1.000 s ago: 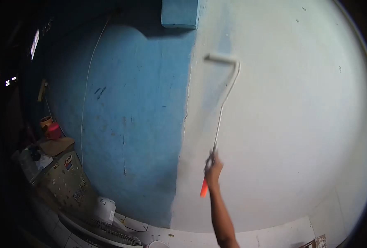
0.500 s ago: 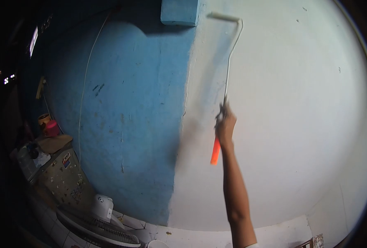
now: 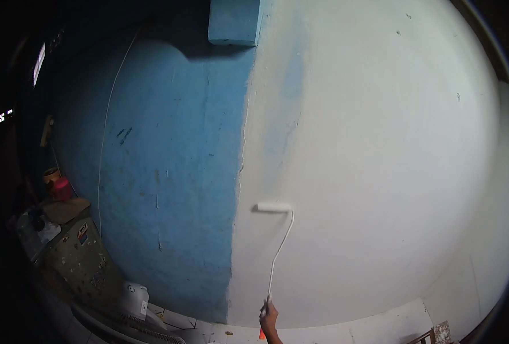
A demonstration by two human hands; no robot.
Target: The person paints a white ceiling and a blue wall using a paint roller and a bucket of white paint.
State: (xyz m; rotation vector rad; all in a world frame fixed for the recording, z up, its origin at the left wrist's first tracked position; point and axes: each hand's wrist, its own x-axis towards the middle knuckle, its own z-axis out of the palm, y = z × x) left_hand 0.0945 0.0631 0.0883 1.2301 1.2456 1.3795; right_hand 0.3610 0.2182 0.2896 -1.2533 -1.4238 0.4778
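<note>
My right hand is low in the head view, its fingers wrapped round the handle of a paint roller. A bit of the orange handle shows under the fist. The long bent wire frame runs up from the hand to the white roller sleeve, which lies level against the white-painted wall. Above the sleeve, a faded blue streak shows through the white. To the left, the unpainted blue wall meets the white along a rough vertical edge. My left hand is out of view.
A blue box-like ledge juts out at the top. At lower left are a stickered cabinet with a pink container on it, and a fan beside a white appliance. A thin cord hangs down the blue wall.
My right hand has brought the roller from high beside the ledge down to the lower middle of the wall. The view has shifted slightly, and less of my arm shows.
</note>
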